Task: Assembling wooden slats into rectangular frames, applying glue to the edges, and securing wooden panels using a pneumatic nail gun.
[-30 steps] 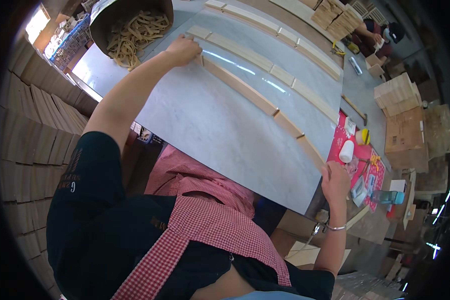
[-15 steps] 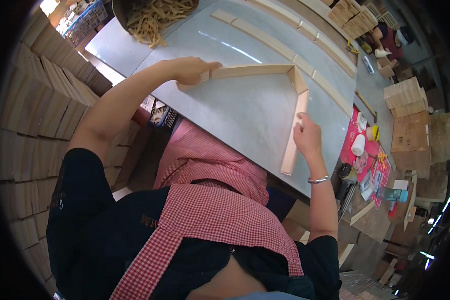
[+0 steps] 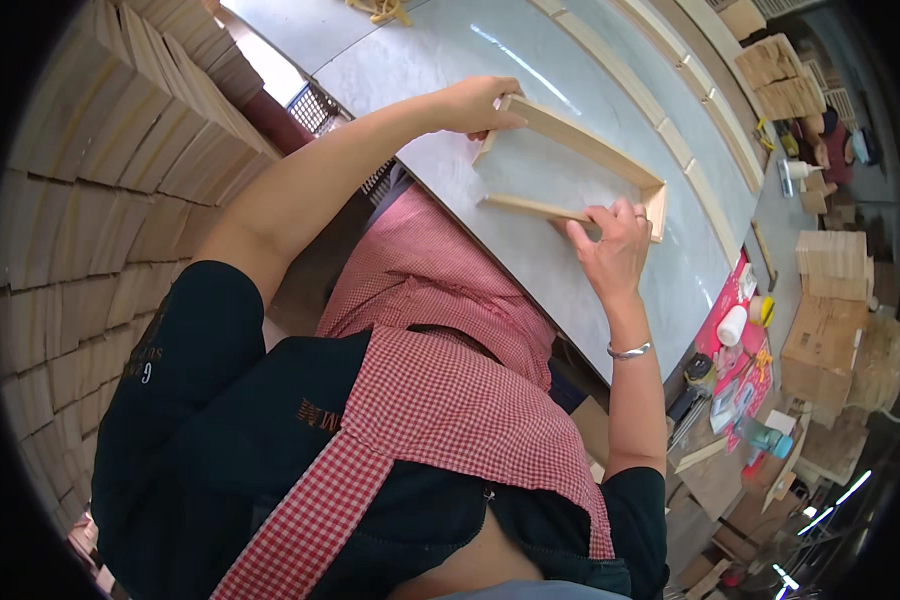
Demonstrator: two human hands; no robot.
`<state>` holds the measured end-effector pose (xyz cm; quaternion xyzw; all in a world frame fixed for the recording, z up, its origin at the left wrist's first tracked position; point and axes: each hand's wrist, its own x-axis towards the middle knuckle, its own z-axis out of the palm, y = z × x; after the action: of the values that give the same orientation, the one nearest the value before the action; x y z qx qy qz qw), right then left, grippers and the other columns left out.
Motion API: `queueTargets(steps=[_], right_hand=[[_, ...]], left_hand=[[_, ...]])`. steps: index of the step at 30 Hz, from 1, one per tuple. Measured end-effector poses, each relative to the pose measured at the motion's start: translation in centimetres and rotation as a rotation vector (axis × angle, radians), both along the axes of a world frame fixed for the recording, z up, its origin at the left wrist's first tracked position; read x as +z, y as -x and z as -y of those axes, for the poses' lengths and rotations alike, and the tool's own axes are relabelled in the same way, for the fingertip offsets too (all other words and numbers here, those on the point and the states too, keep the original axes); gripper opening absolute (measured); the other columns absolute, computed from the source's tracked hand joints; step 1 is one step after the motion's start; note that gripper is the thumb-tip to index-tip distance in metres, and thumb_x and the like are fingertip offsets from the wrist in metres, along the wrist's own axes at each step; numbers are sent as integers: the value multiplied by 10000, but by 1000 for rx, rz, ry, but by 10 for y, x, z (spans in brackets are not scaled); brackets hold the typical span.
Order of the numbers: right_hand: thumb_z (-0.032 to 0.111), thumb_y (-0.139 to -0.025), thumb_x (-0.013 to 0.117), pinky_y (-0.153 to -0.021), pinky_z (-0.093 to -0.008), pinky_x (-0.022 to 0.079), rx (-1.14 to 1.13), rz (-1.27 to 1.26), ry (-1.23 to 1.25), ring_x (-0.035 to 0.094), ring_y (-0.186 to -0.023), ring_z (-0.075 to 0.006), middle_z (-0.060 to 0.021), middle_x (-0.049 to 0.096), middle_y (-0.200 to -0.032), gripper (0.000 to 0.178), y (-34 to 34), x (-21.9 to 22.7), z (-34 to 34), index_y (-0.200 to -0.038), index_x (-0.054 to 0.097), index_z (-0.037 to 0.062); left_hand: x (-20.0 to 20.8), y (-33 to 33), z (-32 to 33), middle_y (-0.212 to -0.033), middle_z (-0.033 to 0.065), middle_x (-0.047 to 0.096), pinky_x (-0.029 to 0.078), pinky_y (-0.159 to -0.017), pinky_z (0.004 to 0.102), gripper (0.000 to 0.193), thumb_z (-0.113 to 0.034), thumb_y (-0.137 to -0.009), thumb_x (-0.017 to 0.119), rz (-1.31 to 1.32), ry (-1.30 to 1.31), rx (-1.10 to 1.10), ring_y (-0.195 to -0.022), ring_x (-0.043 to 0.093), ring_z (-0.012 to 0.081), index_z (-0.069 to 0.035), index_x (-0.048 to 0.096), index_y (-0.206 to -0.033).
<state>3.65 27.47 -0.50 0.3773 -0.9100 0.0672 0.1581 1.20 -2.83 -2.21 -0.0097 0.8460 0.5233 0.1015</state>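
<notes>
The fingers (image 3: 503,84) of our left hand (image 3: 473,105) are bent around the far left corner of a pale wooden frame (image 3: 585,143), gripping it where a long side meets a short one. Our right hand (image 3: 615,252) has its thumb and fingers drawn close together on the near long side, toward its right end; we cannot tell whether those fingers also touch the short side next to them. The frame is in front of us, over the near part of the grey table (image 3: 695,275), its strips standing on edge. Three of its corners appear joined, while at the near left the end of the long strip and the end of the short one are apart, with a gap between. Beyond it we see one row of wooden strips (image 3: 620,76) lying across the tabletop, and a second row (image 3: 732,133) farther off. To our right are a white cylinder (image 3: 732,326), a yellow roll (image 3: 762,310) just beside it, a hammer (image 3: 765,255) and a clear bottle with a blue cap (image 3: 764,437). A silver bracelet (image 3: 630,351) circles our right wrist, and we wear a red-and-white checked apron (image 3: 460,405). Stacked boards (image 3: 80,250) rise on our left; at the upper right is another person (image 3: 838,152).
</notes>
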Motion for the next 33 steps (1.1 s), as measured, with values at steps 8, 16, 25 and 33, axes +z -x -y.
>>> queueTargets(steps=[8, 16, 25, 33], right_hand=[[270, -812, 801, -729, -350, 456, 39, 190, 248, 565, -744, -240, -40, 590, -790, 265, 15, -25, 11, -863, 626, 78], [270, -831, 791, -724, -355, 457, 19, 163, 241, 565, -737, -237, -37, 612, -792, 272, 18, -26, 17, -832, 591, 85], [259, -840, 782, -766, -334, 456, -15, 195, 141, 581, -790, -219, -29, 641, -863, 242, 17, -22, 18, -962, 651, 97], [157, -852, 729, -850, -328, 439, 291, 182, 182, 587, -956, -194, -14, 629, -1125, 470, 1, -11, 73, -1313, 637, 171]], left_hand=[[-8, -4, -6, -1029, 140, 661, 550, -584, 313, 373, -229, -939, 708, -46, 27, 32, -634, 603, 218, -30, 594, -1233], [-23, -15, -2, -1124, 163, 663, 584, -653, 312, 603, -212, -859, 799, -57, -100, 43, -736, 632, 235, -36, 516, -1362], [-24, -32, 10, -1190, 208, 628, 597, -710, 307, 1084, -129, -632, 944, -200, -9, -171, -822, 655, 234, -1, 328, -1515], [-31, -22, 9, -1203, 218, 611, 582, -702, 326, 1119, -142, -561, 955, -191, -23, -173, -849, 671, 268, 20, 351, -1489]])
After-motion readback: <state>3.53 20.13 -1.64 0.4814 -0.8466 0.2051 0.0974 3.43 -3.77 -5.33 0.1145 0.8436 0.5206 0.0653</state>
